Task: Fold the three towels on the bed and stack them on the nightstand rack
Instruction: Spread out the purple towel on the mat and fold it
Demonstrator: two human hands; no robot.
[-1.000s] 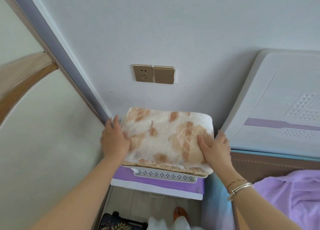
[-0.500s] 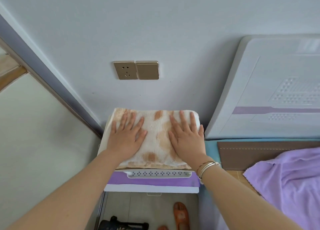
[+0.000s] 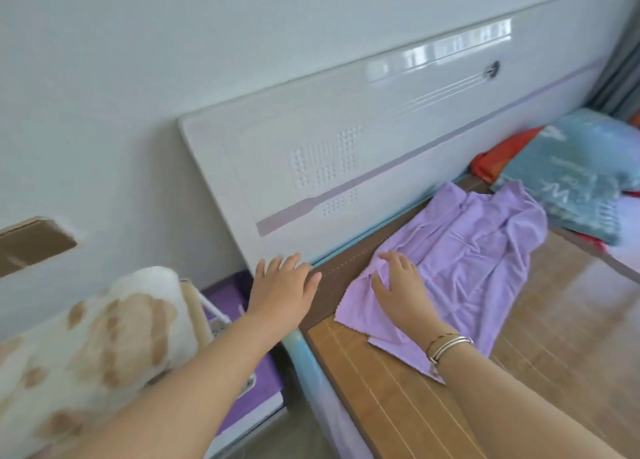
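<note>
Resting right hand [image 3: 398, 285] on crumpled lilac towel [image 3: 467, 251], slatted bamboo mat [image 3: 381, 389]

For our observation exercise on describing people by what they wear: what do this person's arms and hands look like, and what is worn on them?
Both forearms are bare, with no sleeves in view. The right wrist carries thin metal bangles, gold and silver in tone, stacked together. The left hand and its wrist show no jewellery. The right hand shows no rings or gloves.

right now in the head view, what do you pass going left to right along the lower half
folded white towel with tan patches → purple nightstand → left hand → right hand on the crumpled lilac towel → woven bamboo bed mat
</note>
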